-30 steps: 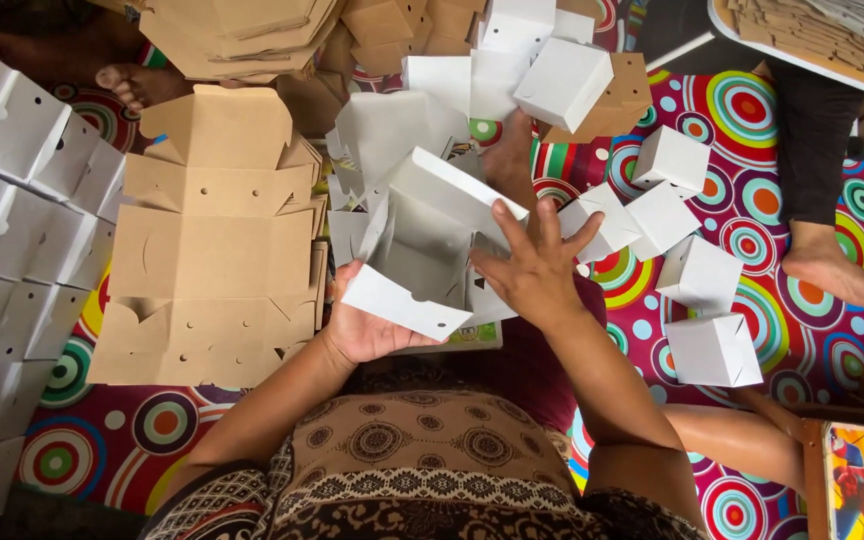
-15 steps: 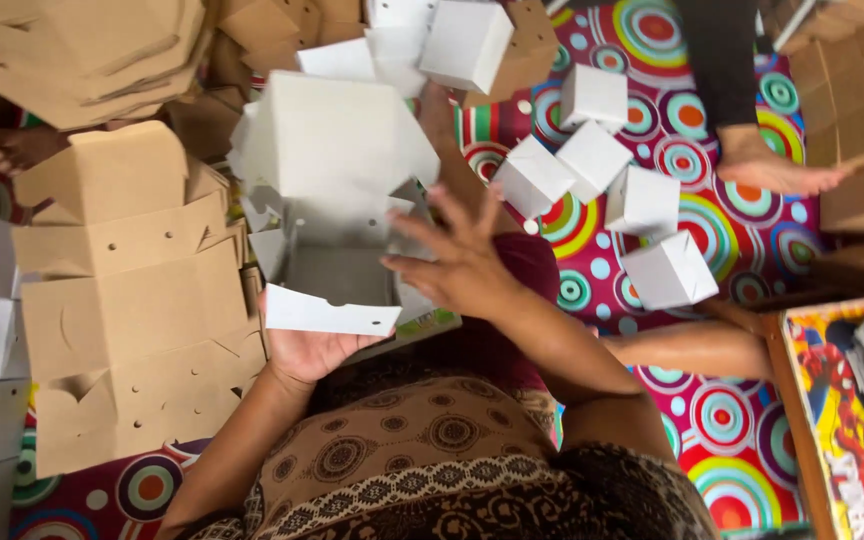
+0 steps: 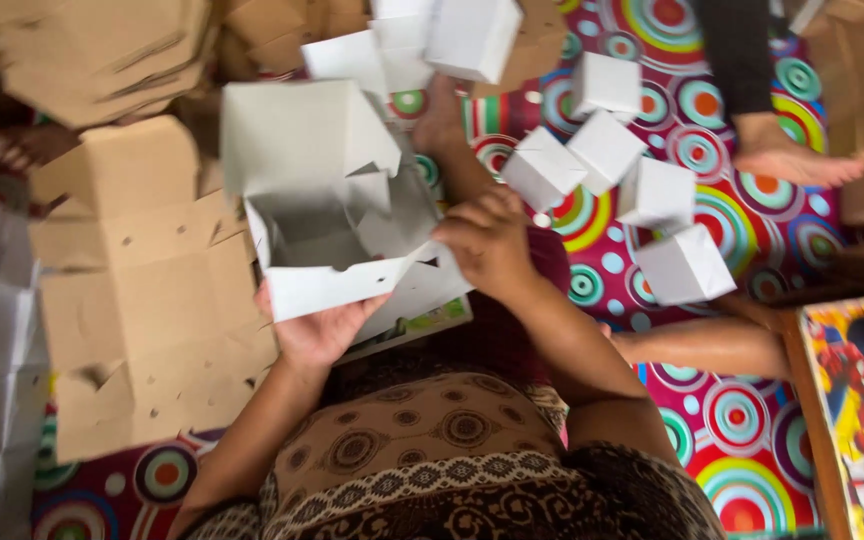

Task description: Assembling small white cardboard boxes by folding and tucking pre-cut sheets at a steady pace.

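The person is holding a half-folded white box (image 3: 327,215) above the lap. The left hand (image 3: 320,330) is supporting the box from below, fingers curled on its front wall. The right hand (image 3: 487,240) is gripping the right side flap of the box. To the left of the box, flat brown cardboard sheets (image 3: 142,290) are lying. To its right, finished white boxes (image 3: 612,175) are resting on a colourful circle-patterned mat (image 3: 742,400).
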